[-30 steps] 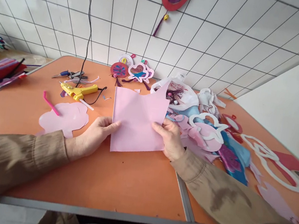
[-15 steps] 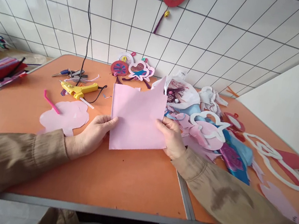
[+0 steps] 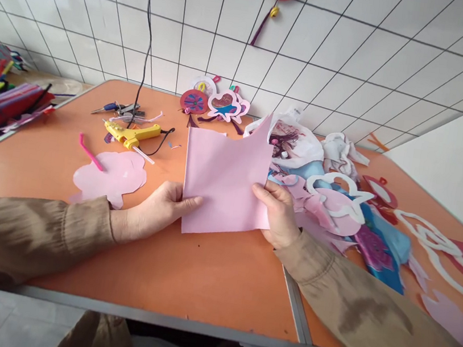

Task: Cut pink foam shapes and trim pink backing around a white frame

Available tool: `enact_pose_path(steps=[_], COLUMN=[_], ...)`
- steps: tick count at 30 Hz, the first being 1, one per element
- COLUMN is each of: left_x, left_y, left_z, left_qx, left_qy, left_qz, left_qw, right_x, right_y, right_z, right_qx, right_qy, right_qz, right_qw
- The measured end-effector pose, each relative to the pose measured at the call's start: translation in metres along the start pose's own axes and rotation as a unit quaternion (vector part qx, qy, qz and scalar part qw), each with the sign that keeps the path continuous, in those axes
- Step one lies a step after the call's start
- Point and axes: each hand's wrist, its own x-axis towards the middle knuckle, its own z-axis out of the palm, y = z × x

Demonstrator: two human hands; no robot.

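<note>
Both my hands grip a pink craft sheet above the orange table. Its lower edge is straight, while the top edge is cut out unevenly and rises to a point at the right. My left hand pinches the left edge, thumb on the front face. On the right edge, my right hand has its thumb in front; the fingers behind the sheet are hidden. Left of the sheet lie pink cloud-shaped cutouts with a hot-pink pipe cleaner on them.
Behind the cutouts rests a yellow glue gun with a black cord. Finished ornaments lean on the tiled wall. At right are a plastic bag, white frame cutouts, blue fabric and scraps. Pipe cleaners lie far left.
My left thumb reaches further over the front of the sheet. The whole view has shifted slightly, so the table's things appear further right; both hands keep hold of the sheet.
</note>
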Motion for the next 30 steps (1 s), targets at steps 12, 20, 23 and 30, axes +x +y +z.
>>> enact_pose_path(steps=[12,20,23,30], left_x=[0.008,0.007,0.007,0.006], left_y=[-0.015,-0.011,-0.011,0.000], left_z=[-0.007,-0.005,-0.003,0.004], left_qx=[-0.129,-0.117,-0.122,-0.203], left_qy=[0.010,0.041,0.063,0.128], left_qz=[0.003,-0.014,-0.015,-0.013], left_qw=[0.992,0.992,0.990,0.971], right_x=[-0.002,-0.004,-0.004,0.000], right_y=[0.000,-0.002,-0.003,-0.001], right_z=[0.000,0.002,0.003,0.003], right_qx=[-0.061,-0.086,-0.064,-0.026], right_qy=[-0.027,-0.049,-0.051,-0.076], right_qz=[-0.032,-0.030,-0.036,-0.022], right_qw=[0.997,0.995,0.996,0.997])
